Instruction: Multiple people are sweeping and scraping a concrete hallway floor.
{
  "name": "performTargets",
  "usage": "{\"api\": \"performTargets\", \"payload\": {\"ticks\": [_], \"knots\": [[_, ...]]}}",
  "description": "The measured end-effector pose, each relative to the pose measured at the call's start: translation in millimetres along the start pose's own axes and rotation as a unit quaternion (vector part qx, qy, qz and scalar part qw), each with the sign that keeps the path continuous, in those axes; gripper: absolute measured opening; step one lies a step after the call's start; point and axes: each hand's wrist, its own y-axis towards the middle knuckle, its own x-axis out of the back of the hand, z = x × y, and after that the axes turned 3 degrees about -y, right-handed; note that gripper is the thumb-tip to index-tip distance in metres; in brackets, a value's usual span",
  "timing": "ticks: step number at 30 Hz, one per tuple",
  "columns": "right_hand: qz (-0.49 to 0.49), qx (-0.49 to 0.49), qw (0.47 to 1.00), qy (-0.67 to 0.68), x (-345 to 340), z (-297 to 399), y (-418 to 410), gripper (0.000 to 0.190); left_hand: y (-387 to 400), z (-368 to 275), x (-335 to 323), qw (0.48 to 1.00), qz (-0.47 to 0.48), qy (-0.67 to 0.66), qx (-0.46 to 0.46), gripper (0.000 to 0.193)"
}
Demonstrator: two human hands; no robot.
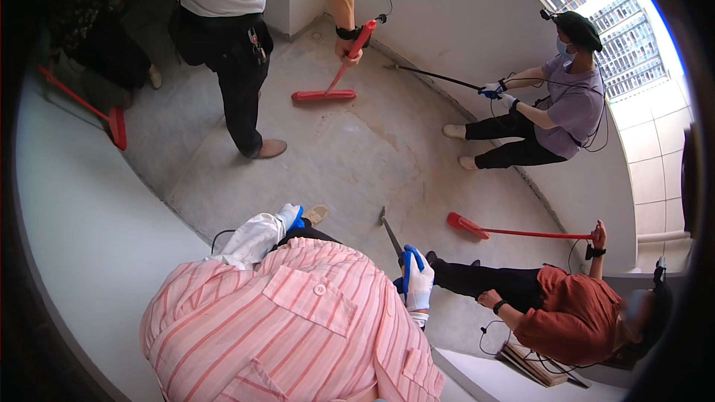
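Observation:
My right hand (418,279), in a white glove with blue coating, is closed around a dark long-handled tool (392,237). The tool slants forward to the floor, and its small narrow head, possibly a scraper, is near or on the concrete. My left hand (290,216), in the same kind of glove, hangs low beside my dark trouser leg. Its fingers are mostly turned away, so I cannot see whether it holds anything. My shoe (316,215) shows just beyond it on the bare concrete floor (335,167).
A person in white holds a red broom (324,95) ahead. On the right, a person in purple grips a long black pole (441,76), and another holds a red broom (536,234). A further red broom (116,123) is at left. Boards (533,365) lie at lower right.

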Motion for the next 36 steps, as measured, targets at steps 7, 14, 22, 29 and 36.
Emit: {"api": "performTargets", "payload": {"ticks": [7, 14, 22, 29, 36], "knots": [[0.016, 0.023, 0.999, -0.017, 16.0, -9.5, -4.0, 0.029, -11.6, 10.2, -0.3, 0.999, 0.035, 0.005, -0.031, 0.026], [0.023, 0.029, 0.998, -0.044, 41.7, -20.2, -15.2, 0.029, -25.0, 18.9, -24.9, 0.995, 0.014, -0.076, 0.06, 0.036], [0.056, -0.005, 0.998, -0.033, 70.0, -28.6, -26.2, 0.03, -72.5, 51.0, -36.7, 0.965, 0.058, 0.101, -0.235, 0.02], [0.082, -0.013, 0.995, -0.063, 81.4, -29.0, -14.3, 0.03, -120.8, 11.1, -39.3, 0.931, -0.012, -0.338, 0.136, 0.031], [0.068, -0.022, 0.995, -0.065, 80.2, 1.3, 8.3, 0.029, -103.9, 2.0, -39.5, 0.955, -0.019, -0.243, 0.17, 0.033]]}}
